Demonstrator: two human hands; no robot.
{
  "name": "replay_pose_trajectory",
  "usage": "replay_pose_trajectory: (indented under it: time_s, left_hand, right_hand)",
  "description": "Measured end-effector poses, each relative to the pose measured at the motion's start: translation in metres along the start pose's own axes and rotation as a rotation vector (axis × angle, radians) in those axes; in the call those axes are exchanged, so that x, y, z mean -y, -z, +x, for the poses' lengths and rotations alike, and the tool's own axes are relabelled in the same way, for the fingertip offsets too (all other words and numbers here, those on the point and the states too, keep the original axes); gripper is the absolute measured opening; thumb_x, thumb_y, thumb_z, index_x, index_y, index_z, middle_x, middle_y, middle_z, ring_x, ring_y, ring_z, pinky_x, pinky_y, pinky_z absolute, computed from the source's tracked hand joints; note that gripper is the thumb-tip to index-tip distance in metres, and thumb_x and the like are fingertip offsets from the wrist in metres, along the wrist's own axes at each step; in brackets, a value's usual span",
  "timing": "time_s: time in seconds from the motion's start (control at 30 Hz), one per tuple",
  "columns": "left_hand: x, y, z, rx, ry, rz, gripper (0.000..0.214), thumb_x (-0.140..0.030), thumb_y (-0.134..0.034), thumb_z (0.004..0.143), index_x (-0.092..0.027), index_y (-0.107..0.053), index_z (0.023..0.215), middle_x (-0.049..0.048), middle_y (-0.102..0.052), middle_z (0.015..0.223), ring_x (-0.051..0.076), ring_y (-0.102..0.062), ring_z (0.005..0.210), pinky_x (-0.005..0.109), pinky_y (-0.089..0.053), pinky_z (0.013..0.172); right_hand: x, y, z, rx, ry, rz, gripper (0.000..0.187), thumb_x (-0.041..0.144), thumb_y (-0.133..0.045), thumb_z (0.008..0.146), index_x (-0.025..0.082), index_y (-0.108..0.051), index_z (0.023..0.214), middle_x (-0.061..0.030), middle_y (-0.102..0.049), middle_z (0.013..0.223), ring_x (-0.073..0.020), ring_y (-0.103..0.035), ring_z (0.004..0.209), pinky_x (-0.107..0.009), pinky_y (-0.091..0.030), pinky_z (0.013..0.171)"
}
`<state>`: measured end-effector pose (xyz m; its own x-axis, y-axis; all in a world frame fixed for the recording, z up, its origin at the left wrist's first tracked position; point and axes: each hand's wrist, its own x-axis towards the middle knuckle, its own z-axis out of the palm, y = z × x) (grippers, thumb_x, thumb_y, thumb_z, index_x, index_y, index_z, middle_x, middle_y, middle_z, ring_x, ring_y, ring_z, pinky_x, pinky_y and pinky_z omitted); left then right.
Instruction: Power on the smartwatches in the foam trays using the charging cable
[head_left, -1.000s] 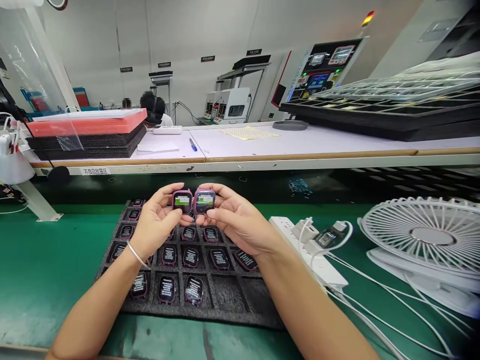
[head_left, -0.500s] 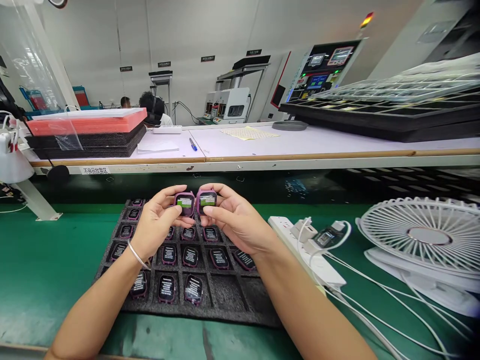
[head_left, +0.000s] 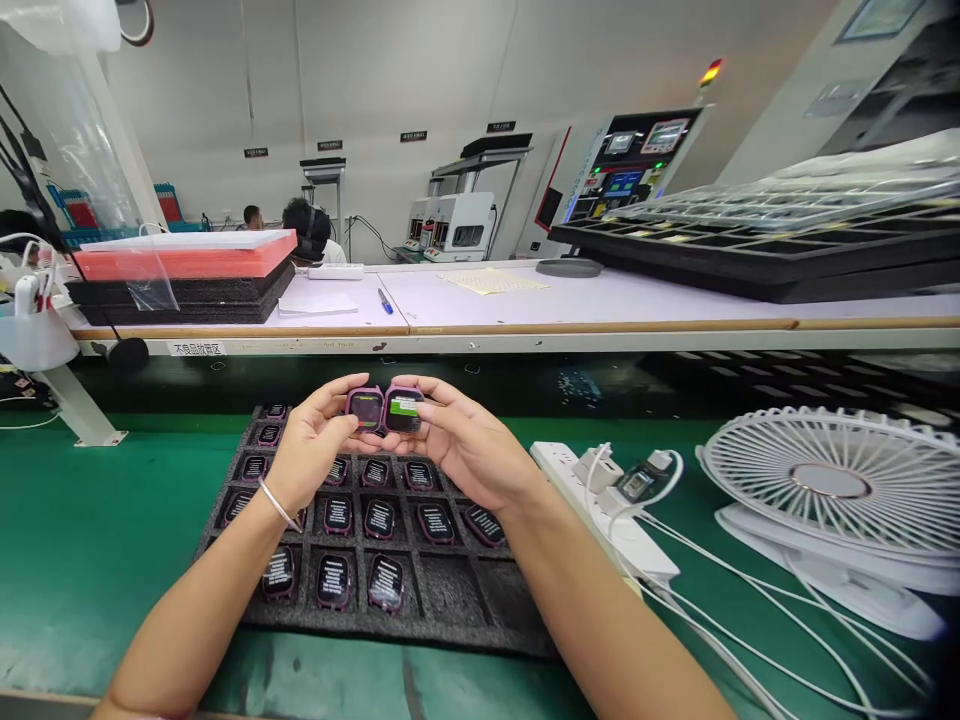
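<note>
My left hand point(head_left: 311, 450) pinches a pink watch body point(head_left: 365, 408) whose screen is dark. Beside it, my right hand point(head_left: 469, 450) grips a second pink watch body point(head_left: 404, 409) with a green and white band lit on its screen. Both are held side by side, touching, above the far end of a black foam tray point(head_left: 465, 590). Several more watch bodies point(head_left: 379, 518) lie in the tray's pockets, screens up. The pockets at the tray's near right corner hold nothing.
A white power strip point(head_left: 600, 505) with plugged chargers and white cables lies right of the tray. A white desk fan point(head_left: 829, 495) lies at the far right. Behind is a raised shelf point(head_left: 525, 330) with foam stacks, a pen and black trays. People sit far back.
The left watch body's screen has gone dark; it was lit before. Both hands stay in place, with the view tilted slightly down.
</note>
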<state>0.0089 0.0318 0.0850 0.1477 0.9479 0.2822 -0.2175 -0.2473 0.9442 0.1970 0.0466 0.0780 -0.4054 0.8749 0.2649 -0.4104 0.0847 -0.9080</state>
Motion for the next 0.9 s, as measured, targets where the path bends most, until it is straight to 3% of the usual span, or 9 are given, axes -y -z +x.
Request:
replay_pose_trajectory:
  time_s: [0.1, 0.23, 0.5, 0.9]
  left_hand:
    - [-0.0029, 0.0012, -0.0015, 0.000, -0.006, -0.011, 0.053, -0.022, -0.065, 0.074, -0.018, -0.062, 0.128, 0.0047, -0.070, 0.105, 0.013, -0.073, 0.067, 0.025, -0.064, 0.067]
    - [-0.0047, 0.0009, -0.0044, 0.007, -0.008, -0.018, 0.056, -0.022, -0.065, 0.074, -0.019, -0.061, 0.129, 0.0051, -0.069, 0.107, 0.014, -0.073, 0.068, 0.027, -0.064, 0.068]
    - [-0.0002, -0.0032, -0.0054, 0.009, 0.008, -0.001, 0.057, -0.023, -0.066, 0.072, -0.017, -0.061, 0.129, 0.0040, -0.067, 0.101, 0.014, -0.073, 0.067, 0.026, -0.063, 0.067]
    - [0.0037, -0.0017, -0.0018, 0.015, -0.002, 0.002, 0.056, -0.026, -0.070, 0.071, -0.019, -0.063, 0.126, 0.0034, -0.066, 0.102, 0.014, -0.073, 0.068, 0.027, -0.064, 0.068]
  right_hand:
    - [0.0002, -0.0028, -0.0001, 0.013, -0.004, 0.051, 0.042, 0.040, -0.077, 0.085, 0.022, -0.061, 0.119, -0.0069, -0.069, 0.106, -0.0197, -0.071, 0.081, -0.034, -0.056, 0.078]
    - [-0.0012, -0.0073, 0.0001, 0.009, 0.017, 0.053, 0.045, 0.043, -0.080, 0.083, 0.020, -0.061, 0.117, -0.0052, -0.069, 0.095, -0.0174, -0.069, 0.075, -0.030, -0.054, 0.072]
    - [-0.0084, -0.0076, 0.0027, -0.094, 0.065, -0.096, 0.047, 0.035, -0.086, 0.074, 0.021, -0.060, 0.111, -0.0014, -0.062, 0.092, -0.0105, -0.056, 0.063, -0.025, -0.047, 0.061]
    - [-0.0082, -0.0073, 0.0024, -0.113, 0.082, -0.141, 0.047, 0.018, -0.070, 0.066, 0.020, -0.058, 0.112, -0.0007, -0.063, 0.093, -0.0109, -0.057, 0.064, -0.025, -0.046, 0.062]
